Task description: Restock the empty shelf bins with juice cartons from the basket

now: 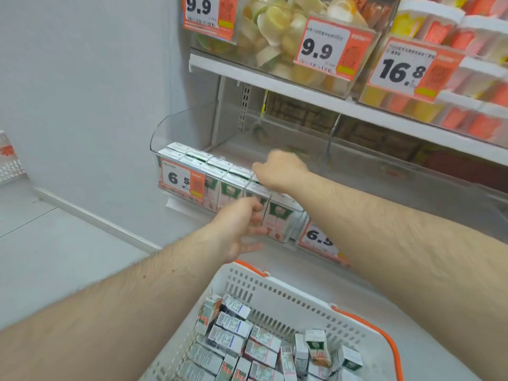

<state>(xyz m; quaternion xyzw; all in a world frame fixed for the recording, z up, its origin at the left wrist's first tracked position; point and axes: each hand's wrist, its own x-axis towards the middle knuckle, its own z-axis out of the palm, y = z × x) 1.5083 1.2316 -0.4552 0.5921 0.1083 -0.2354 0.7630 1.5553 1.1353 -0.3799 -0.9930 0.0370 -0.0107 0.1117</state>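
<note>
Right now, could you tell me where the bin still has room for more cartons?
The bin is bare behind the cartons, back to the rear wall, and rightward to the clear divider. The front is crowded: cartons fill it, with the right hand above them and the left hand at the bin's front. The basket still holds cartons.

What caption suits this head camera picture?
Both hands arrange juice cartons in a clear shelf bin above a white plastic basket.
</note>
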